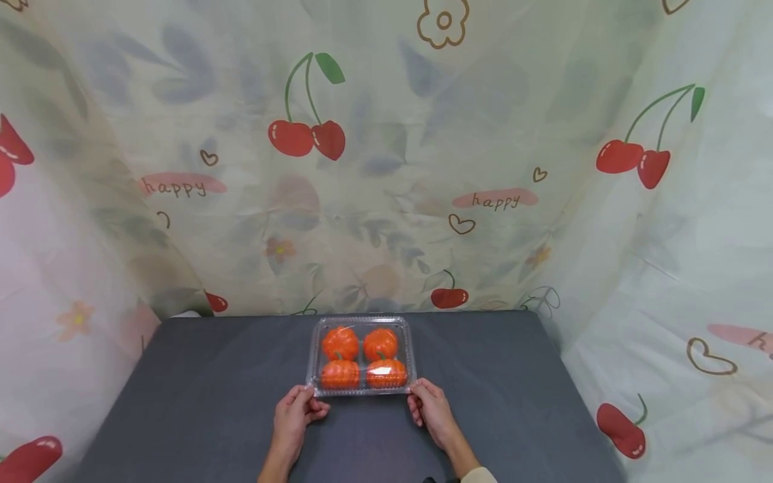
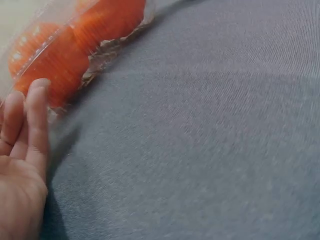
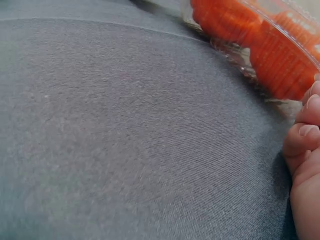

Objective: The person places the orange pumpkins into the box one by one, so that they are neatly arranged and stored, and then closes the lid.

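Observation:
A clear plastic clamshell box (image 1: 362,393) with its lid down lies at the far part of the table. Inside are several small orange pumpkins (image 1: 341,374) with ribbed skins, some showing green stems. At the box's near left corner my left hand (image 1: 294,416) pinches the rim between thumb and fingers, its other fingers loosely bent below. My right hand (image 1: 433,410) pinches the near right corner in the same way, lower fingers curled. In the left wrist view, fingertips (image 2: 39,87) overlap the box's side. The right wrist view catches curled fingers (image 3: 305,137) beside the box's corner.
A dark grey cloth covers the table (image 1: 211,396). Hanging curtains (image 1: 374,201) printed with cherries and flowers enclose it at the back and both sides. A small white object (image 1: 186,314) shows behind the table's far left corner.

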`<state>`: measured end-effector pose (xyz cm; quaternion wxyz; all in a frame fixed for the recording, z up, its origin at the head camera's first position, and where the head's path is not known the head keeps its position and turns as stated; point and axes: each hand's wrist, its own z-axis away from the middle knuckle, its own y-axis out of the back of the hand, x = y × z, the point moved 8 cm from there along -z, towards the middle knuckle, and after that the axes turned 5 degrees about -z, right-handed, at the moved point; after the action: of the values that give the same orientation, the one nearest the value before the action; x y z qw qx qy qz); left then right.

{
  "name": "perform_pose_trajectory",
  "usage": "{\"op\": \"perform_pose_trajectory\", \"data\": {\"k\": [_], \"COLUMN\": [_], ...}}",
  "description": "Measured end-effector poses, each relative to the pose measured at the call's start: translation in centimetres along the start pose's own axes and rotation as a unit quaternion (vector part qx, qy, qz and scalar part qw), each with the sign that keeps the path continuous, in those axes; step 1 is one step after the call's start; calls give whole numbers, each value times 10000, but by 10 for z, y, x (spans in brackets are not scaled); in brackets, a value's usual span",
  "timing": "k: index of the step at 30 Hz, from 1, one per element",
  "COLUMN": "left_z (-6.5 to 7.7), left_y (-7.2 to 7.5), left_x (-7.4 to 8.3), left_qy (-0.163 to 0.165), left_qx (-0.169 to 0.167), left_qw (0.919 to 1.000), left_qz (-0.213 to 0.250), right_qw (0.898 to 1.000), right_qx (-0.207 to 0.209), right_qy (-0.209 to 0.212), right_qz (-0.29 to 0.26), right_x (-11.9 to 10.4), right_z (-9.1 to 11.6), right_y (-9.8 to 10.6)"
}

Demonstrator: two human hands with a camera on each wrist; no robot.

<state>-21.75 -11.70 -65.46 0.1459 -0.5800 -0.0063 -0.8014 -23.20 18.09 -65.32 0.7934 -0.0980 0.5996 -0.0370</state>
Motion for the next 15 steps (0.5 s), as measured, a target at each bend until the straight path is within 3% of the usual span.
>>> {"op": "perform_pose_trajectory", "data": {"k": [5, 10, 13, 15], "left_z": [-2, -3, -4, -4], "left_y": [-9, -13, -13, -12], "left_x": [1, 9, 19, 26], "left_qy": [91, -76, -339, -482], "left_qx": [-314, -277, -91, 50], "left_qw": [9990, 9947, 9859, 9759], "left_qz": [-313, -991, -1637, -2128], "right_qw": [9994, 9911, 9793, 9690], "right_qx": [159, 309, 279, 227], "right_qy": [65, 52, 61, 126], "right_qz": [315, 1291, 2004, 2458], "right_x": [-9, -24, -37, -45], "right_z": [1, 0, 0, 0], "right_y": [3, 5, 5, 5]}}
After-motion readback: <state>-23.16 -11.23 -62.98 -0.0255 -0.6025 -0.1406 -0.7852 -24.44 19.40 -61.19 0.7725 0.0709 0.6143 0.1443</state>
